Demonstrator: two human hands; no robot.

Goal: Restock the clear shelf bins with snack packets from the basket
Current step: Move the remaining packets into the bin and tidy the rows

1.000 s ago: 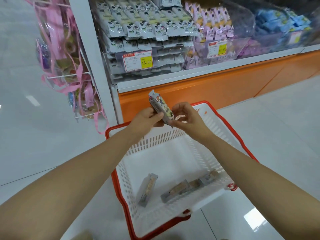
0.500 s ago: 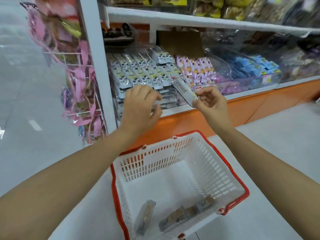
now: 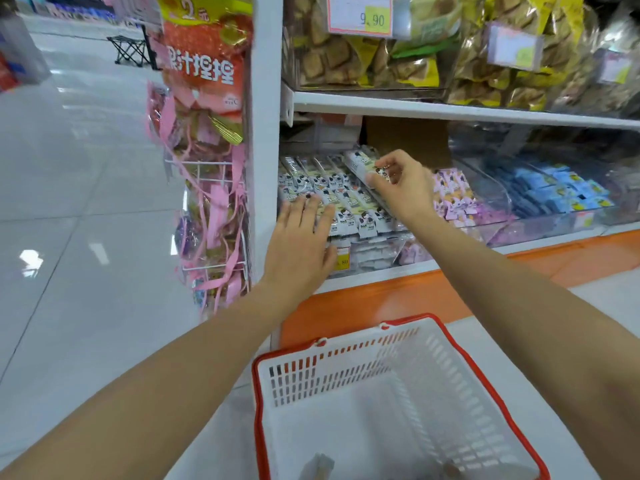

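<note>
Right hand (image 3: 401,183) — thumb and fingertips pinch the near end of one black-and-white snack packet (image 3: 358,163), the other fingers curled. The packet lies tilted over the far right of the rows of packets (image 3: 346,199) filling the clear bin (image 3: 375,254). Whether its far end touches the row beneath, I cannot tell.

Left hand (image 3: 301,244) — fingers straight and slightly spread, laid flat on the near left of the same rows. The palm is over the bin's front edge and partly covers the price label (image 3: 341,260).

The bin is leftmost on the lower shelf, just right of the white post (image 3: 265,133). To its right are purple packets (image 3: 453,197), then blue packets (image 3: 561,190). The shelf above holds bags of brown snacks (image 3: 332,60) and a price tag (image 3: 360,12) reading 9.90.

The basket (image 3: 346,375), white with a red rim, is on the floor, nearer than the shelf and below it. One loose packet (image 3: 320,467) shows at its bottom; a shape to the right of it is too blurred to identify.

Left of the post hang bags with pink ribbons (image 3: 211,202).
</note>
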